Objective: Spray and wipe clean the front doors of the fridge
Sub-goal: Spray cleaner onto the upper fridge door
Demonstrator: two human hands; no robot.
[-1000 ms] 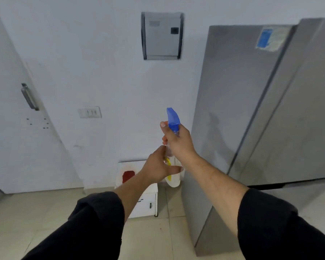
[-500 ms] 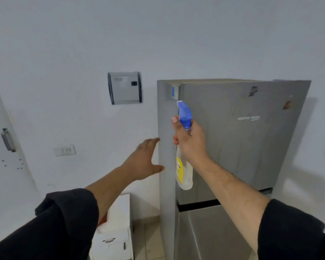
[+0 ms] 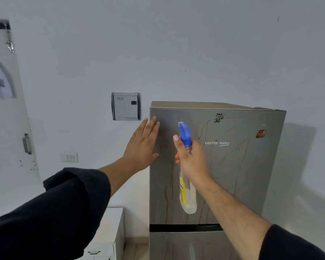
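The grey fridge [image 3: 233, 175] stands against a white wall, right in front of the person. Its top door has long brown drip marks [image 3: 172, 177] running down it, a black sticker [image 3: 219, 117] near the top, and a small red sticker [image 3: 260, 133] by the right edge. The bottom door [image 3: 186, 244] starts below a dark gap.

The right hand [image 3: 191, 158] holds a spray bottle [image 3: 188, 196] up in front of the top door. Its fingers are curled round the neck, just under the blue spray head, and the thumb sticks up beside it. The clear bottle with a yellow label hangs down below the hand. The nozzle points at the door.

The left hand [image 3: 143, 147] is at the top left edge of the fridge. Its fingers [image 3: 150, 126] are straight and close together. It may be touching the door, but that is hard to tell.

Both arms wear black sleeves pushed up.

On the wall left of the fridge is a grey box [image 3: 126, 106], and lower down a white switch [image 3: 69, 157]. A white door [image 3: 8, 166] with a metal handle [image 3: 26, 143] is far left. A white cabinet [image 3: 109, 231] sits on the floor beside the fridge.
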